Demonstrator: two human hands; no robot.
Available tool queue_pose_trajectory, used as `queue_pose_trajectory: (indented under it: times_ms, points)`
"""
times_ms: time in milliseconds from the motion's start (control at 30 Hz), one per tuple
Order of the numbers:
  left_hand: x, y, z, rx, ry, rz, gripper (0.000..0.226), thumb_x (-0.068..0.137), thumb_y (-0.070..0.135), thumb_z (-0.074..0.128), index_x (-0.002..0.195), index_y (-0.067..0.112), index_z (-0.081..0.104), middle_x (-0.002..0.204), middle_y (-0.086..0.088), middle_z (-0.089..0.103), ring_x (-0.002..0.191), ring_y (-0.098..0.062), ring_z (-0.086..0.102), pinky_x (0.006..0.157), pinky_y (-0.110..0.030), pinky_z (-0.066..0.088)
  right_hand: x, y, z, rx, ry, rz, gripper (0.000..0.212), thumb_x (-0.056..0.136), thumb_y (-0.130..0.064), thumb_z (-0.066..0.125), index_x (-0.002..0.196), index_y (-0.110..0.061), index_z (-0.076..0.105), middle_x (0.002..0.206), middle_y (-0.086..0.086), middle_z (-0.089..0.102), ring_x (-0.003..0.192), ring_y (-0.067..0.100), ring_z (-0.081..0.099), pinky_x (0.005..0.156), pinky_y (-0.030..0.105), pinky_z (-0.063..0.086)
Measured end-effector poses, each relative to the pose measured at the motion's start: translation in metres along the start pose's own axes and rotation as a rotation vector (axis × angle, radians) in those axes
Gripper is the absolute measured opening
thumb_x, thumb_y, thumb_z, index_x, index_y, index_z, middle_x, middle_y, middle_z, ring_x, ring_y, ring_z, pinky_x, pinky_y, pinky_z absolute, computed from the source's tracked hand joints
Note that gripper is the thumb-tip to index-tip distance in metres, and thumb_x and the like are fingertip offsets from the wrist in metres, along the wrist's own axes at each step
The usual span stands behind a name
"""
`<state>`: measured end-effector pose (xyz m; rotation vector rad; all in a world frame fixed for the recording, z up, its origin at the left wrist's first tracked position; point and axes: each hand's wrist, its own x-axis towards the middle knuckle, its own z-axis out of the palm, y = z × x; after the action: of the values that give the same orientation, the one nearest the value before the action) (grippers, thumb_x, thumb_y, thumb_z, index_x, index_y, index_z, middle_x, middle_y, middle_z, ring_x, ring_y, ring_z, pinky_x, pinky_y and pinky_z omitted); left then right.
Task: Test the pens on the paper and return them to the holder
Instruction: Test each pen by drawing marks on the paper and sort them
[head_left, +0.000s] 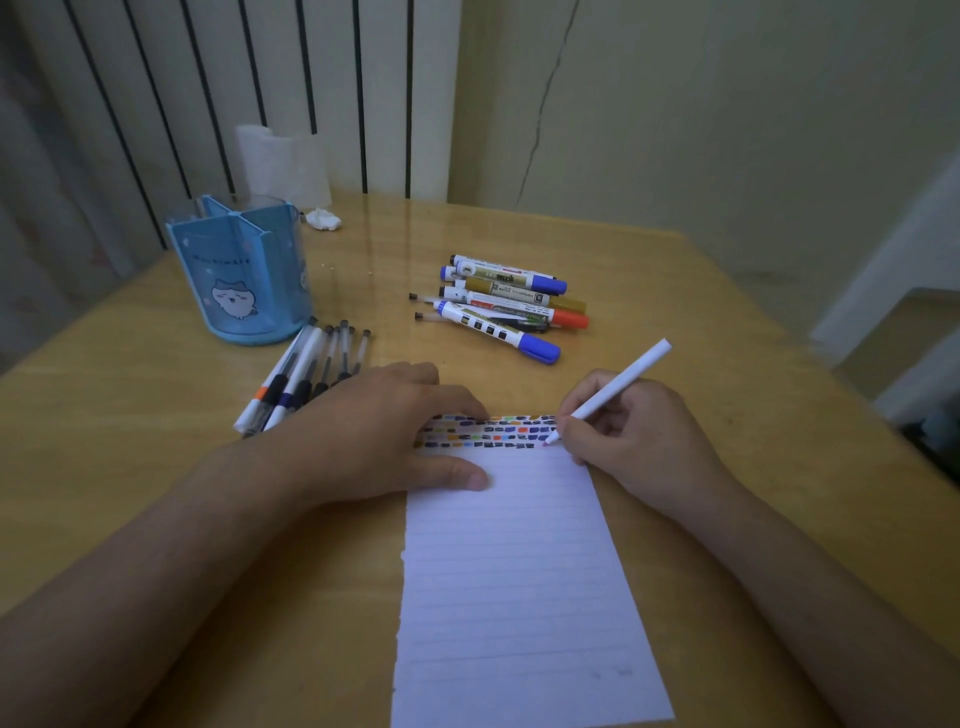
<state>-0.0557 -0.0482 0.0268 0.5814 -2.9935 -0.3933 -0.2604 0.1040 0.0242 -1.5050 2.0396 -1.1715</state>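
Observation:
A lined white paper lies on the wooden table, its top rows filled with small coloured marks. My right hand grips a white pen, whose pink tip touches the paper's right edge at the third row. My left hand rests flat on the paper's upper left corner, fingers straight. A blue pen holder with a cartoon face stands at the back left. Several thin pens lie in front of it. A pile of thick markers lies behind the paper.
A white paper roll and a crumpled tissue sit at the table's back edge near a radiator. The table's right edge drops off toward a dim floor.

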Motion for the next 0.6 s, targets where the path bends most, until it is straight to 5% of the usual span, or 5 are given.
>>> queue_pose_trajectory:
  times_ms: [600]
  points:
    - [0.0006,-0.0003,0.0003,-0.005,-0.004,0.000,0.068,0.073,0.085,0.046,0.134,0.055,0.042,0.099,0.018,0.047,0.092,-0.001,0.048,0.078,-0.028,0.049,-0.0002,0.0004,0.0002,0.007,-0.023,-0.011,0.015,0.088,-0.009,0.071,0.077,-0.020,0.070,0.065,-0.004,0.070,0.062,0.015,0.066,0.063,0.032,0.054]
